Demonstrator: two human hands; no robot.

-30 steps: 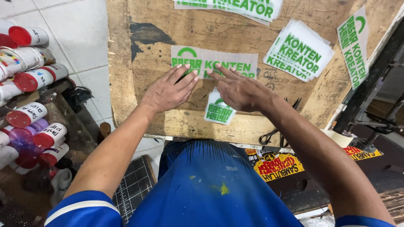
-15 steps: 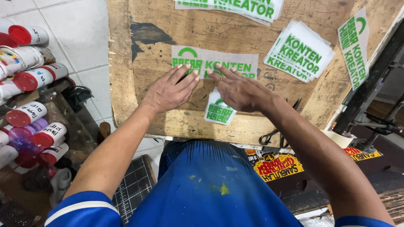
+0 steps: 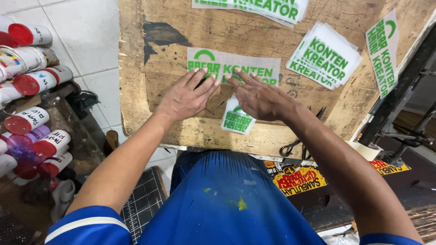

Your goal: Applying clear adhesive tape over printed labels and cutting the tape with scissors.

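Just above a blue apron (image 3: 227, 199), the left hand (image 3: 184, 97) and right hand (image 3: 259, 97) lie flat with fingers spread, gripping nothing, pressing a long translucent sticker strip with green lettering (image 3: 234, 68) at centre frame onto a scuffed wooden board (image 3: 150, 81).

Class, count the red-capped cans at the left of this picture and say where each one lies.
7 red caps show: one at the top edge, one below it, three in the lower cluster, and two partly cropped. More may be hidden.
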